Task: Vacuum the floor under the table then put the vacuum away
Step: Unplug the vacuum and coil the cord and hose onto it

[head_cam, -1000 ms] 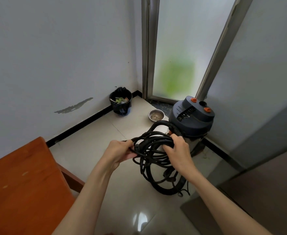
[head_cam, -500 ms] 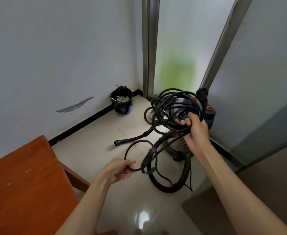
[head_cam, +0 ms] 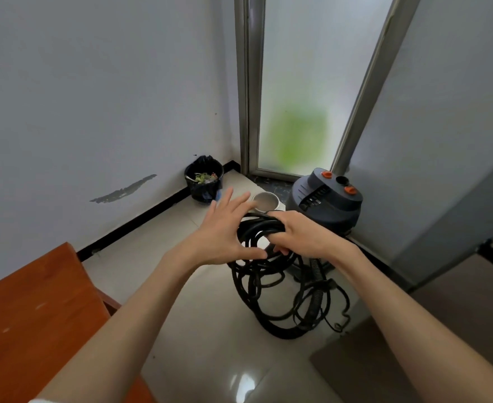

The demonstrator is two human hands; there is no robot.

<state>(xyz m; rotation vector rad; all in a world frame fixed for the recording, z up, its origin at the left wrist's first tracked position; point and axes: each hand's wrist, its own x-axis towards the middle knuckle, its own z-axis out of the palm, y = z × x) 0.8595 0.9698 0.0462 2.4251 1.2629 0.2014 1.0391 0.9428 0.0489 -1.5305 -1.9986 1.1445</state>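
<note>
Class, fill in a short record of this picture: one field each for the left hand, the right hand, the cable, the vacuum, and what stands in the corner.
left hand: open, fingers spread beside the coil
right hand: grip closed round the cable coil
cable coil: black, loops hanging toward the floor
vacuum: grey canister, orange knobs, by the door
corner: black bin, metal bowl
</note>
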